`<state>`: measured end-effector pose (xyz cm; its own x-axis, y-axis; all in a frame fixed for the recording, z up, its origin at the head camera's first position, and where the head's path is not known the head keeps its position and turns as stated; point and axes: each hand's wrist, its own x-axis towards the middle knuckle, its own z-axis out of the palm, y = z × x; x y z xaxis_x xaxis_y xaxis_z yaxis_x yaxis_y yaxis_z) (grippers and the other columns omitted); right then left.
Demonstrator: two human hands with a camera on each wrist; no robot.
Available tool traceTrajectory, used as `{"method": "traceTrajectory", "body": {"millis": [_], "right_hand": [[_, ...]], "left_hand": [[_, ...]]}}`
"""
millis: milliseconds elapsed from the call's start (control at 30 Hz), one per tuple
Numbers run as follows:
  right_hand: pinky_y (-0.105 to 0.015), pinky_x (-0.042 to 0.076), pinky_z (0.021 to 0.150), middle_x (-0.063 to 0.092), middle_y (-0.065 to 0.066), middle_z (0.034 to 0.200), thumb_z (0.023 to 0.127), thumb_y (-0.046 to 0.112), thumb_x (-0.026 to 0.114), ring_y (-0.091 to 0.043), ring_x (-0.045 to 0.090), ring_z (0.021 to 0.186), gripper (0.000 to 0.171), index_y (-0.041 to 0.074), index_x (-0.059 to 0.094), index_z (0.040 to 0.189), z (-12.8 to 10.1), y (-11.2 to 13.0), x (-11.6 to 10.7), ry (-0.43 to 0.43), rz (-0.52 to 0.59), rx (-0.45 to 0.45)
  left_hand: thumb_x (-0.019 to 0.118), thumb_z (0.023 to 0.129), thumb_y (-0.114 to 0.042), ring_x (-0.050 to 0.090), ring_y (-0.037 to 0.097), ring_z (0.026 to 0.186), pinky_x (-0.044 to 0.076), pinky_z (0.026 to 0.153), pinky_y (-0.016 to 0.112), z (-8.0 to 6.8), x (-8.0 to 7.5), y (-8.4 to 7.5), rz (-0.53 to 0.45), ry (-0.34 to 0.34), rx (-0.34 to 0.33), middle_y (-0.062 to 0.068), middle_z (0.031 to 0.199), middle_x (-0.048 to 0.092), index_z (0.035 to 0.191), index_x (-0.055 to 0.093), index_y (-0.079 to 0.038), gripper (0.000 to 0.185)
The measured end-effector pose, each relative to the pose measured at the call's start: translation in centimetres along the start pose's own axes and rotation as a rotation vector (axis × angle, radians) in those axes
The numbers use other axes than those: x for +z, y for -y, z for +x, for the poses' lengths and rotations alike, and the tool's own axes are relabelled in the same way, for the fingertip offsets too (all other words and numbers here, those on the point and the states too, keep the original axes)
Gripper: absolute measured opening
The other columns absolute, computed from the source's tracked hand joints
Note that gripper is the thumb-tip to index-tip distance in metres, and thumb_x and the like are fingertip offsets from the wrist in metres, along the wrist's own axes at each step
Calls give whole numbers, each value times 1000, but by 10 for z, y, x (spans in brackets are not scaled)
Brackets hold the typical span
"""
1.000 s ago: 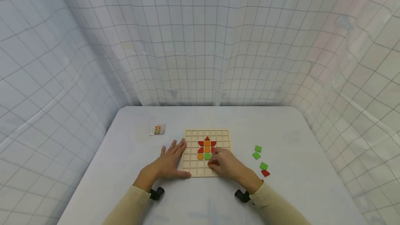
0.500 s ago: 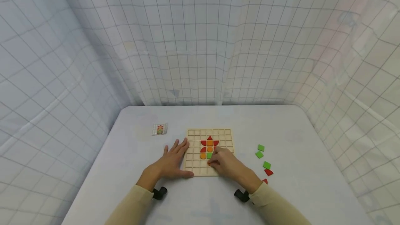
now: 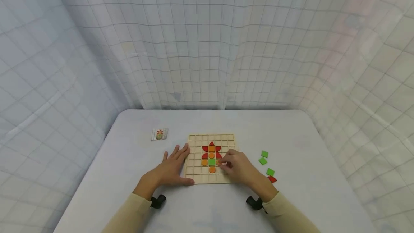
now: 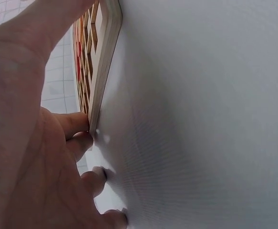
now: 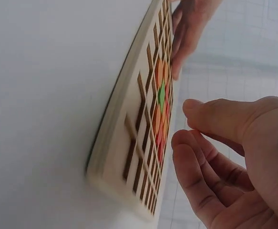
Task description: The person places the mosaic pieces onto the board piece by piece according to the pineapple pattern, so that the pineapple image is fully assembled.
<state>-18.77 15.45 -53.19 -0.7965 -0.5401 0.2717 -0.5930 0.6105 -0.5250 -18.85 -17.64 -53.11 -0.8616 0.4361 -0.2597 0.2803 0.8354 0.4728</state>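
Orange disc [image 3: 211, 170] left uncovered on the board [image 3: 207, 178], just below the green square [image 3: 211, 162], right hand [image 3: 238, 165] drawn off it, fingertips parted, nothing grasped, board's left edge touched by the left hand [image 3: 169, 169], fingers spread, loose tiles [image 3: 270, 172] scattered rightward.

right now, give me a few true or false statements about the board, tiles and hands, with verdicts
1. The left hand touches the board. True.
2. A picture card lies left of the board. True.
3. One green square shows on the board. True.
4. The three loose green tiles lie left of the board. False: the loose green tiles lie to its right.
5. The right hand grips a red piece. False: the right wrist view shows nothing between its thumb and fingers.
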Motion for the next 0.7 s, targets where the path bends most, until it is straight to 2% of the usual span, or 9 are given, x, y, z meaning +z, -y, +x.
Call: {"method": "traceTrajectory", "body": {"millis": [267, 567, 700], "right_hand": [[-22, 63, 74, 78, -6, 104, 95, 0, 95, -11, 73, 83, 20, 4, 90, 114, -21, -29, -30, -98, -63, 86], [-29, 65, 76, 79, -14, 114, 96, -1, 93, -22, 79, 91, 28, 3, 88, 124, -39, -68, -66, -114, -120, 200], [-31, 65, 76, 79, -17, 121, 99, 2, 90, -26, 79, 97, 29, 3, 87, 128, -44, -83, -81, -86, -115, 269]], "left_hand": [[93, 90, -69, 10, 53, 183, 7, 138, 90, -1, -4, 5, -5, -16, 23, 14, 198, 16, 186, 25, -6, 134], [95, 87, -68, 8, 53, 183, 4, 139, 89, -2, -2, 3, -13, -10, -1, 14, 198, 15, 186, 25, -7, 136], [95, 88, -68, 8, 53, 183, 4, 139, 89, -2, -1, 1, -16, -13, -4, 14, 198, 15, 186, 25, -6, 135]]}}
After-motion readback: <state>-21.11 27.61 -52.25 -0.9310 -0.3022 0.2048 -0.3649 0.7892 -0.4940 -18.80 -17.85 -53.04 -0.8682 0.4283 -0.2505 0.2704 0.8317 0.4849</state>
